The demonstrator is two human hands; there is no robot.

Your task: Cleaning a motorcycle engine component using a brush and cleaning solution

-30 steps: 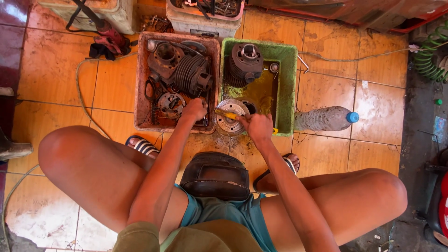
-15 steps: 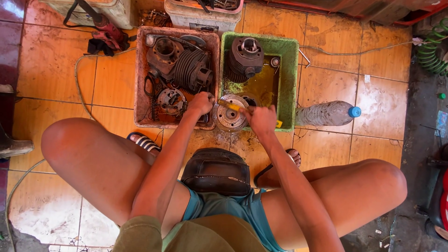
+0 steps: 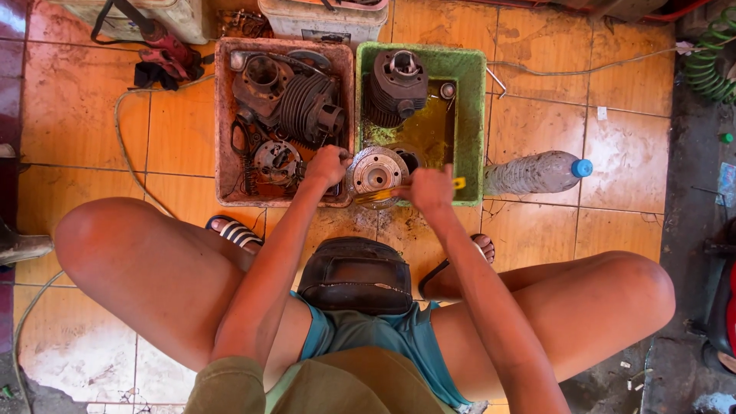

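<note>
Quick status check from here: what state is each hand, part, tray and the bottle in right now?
left hand: gripping the round metal part's edge
right hand: closed on a yellow-handled tool
round metal part: held upright-facing over the green tray's near rim
yellow-handled tool: lying across the part's lower edge
green tray: holds yellowish liquid and a finned cylinder
red tray: full of engine parts
plastic bottle: capped, on its side

We see a plastic bottle with a blue cap (image 3: pixel 537 173) lying on the orange floor tiles (image 3: pixel 77 123), a green coiled hose (image 3: pixel 709 65) at the right, and a red strap (image 3: pixel 165 50) top left.
</note>
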